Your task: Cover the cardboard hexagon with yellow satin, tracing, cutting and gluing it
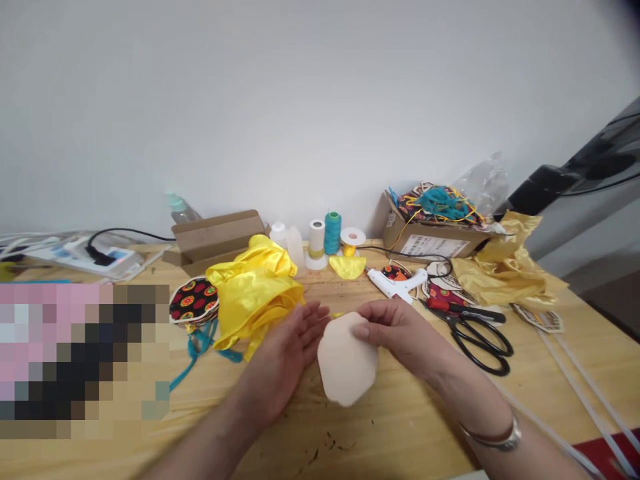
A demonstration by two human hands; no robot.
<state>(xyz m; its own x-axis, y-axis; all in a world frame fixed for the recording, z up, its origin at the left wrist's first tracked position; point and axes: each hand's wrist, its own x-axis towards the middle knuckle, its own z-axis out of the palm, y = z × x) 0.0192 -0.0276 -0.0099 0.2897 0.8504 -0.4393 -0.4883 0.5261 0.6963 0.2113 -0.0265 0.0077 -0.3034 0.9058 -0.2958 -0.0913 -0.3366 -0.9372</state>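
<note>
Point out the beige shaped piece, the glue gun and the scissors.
beige shaped piece [345,367]: head view, its middle.
hot glue gun [395,283]: head view, white body.
black-handled scissors [454,321]: head view, near the pivot.

A pixelated patch [75,360] hides the tabletop [400,433] left of the left hand [280,353].

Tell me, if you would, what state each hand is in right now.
Left hand: open, holding nothing.
Right hand: closed, pinching the pale cut-out piece.

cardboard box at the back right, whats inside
Teal yarn, yellow cord, patterned fabric and a clear plastic bag fill the top of the cardboard box; anything beneath them is hidden.
</note>
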